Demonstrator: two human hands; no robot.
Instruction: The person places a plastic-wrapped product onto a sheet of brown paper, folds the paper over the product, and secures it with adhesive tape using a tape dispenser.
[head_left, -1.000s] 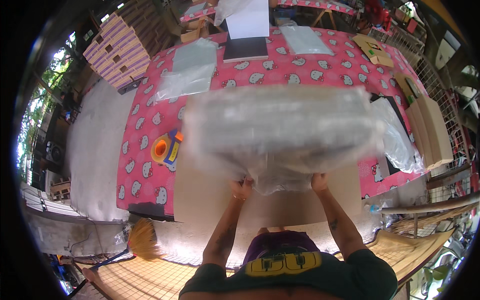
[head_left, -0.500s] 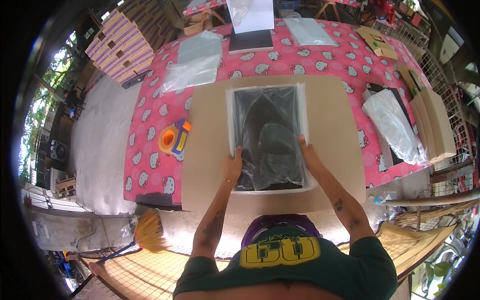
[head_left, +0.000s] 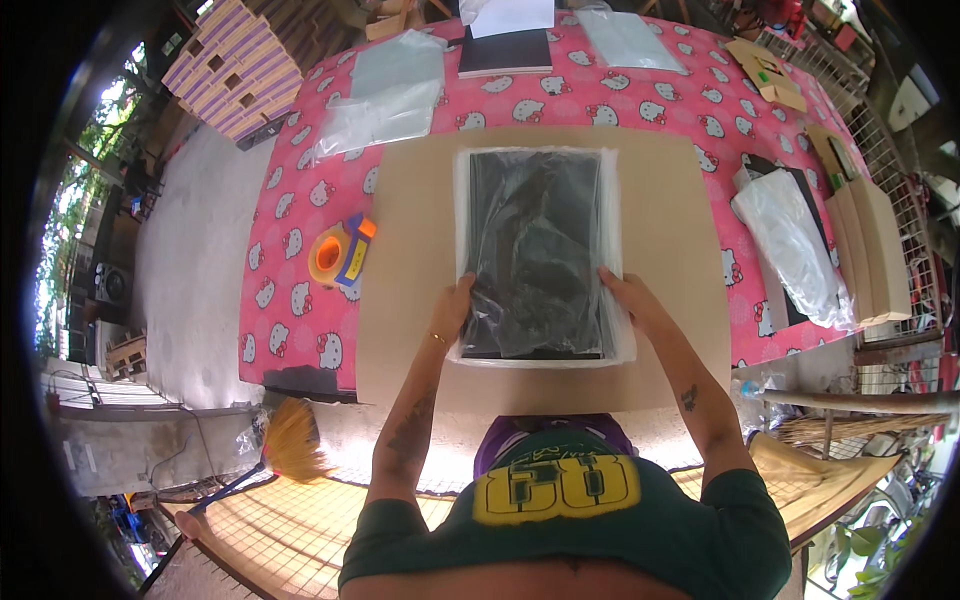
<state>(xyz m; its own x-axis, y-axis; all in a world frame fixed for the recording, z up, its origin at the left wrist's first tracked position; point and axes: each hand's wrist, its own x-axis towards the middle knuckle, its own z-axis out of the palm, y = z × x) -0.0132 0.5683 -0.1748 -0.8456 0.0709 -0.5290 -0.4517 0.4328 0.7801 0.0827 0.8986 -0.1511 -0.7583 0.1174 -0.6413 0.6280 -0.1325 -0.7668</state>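
Pinching a wrapped black panel (head_left: 535, 262) by its long left edge with the left hand (head_left: 455, 307), and by its long right edge with the right hand (head_left: 632, 300), almost level across from each other. Cannot tell how far the fingers curl underneath. Lying flat between both palms, under clear, creased plastic with a whitish border, long axis running straight away from the body, one short end facing the torso, the other facing the far side. Set near the middle of a broad brown cardboard sheet (head_left: 660, 200), roughly parallel to its sides. Spread beneath that with a pink tablecloth (head_left: 272, 220) patterned in white cat heads. Flanked on the left by an orange-cored tape dispenser (head_left: 335, 250), on the right by a bundle of clear plastic (head_left: 795, 240) and folded brown cardboard (head_left: 868, 250). Backed farther up by clear plastic sheets (head_left: 395, 80) and a black slab (head_left: 505, 52). Opening beyond onto grey floor (head_left: 190, 270), with stacked cartons (head_left: 235, 80) at far left, a straw broom (head_left: 292, 440) at lower left and wire mesh (head_left: 905, 220) at right. Lowered and turned lengthwise since one second ago, when raised, blurred and crosswise; since half a second ago, hardly shifted on the cardboard.
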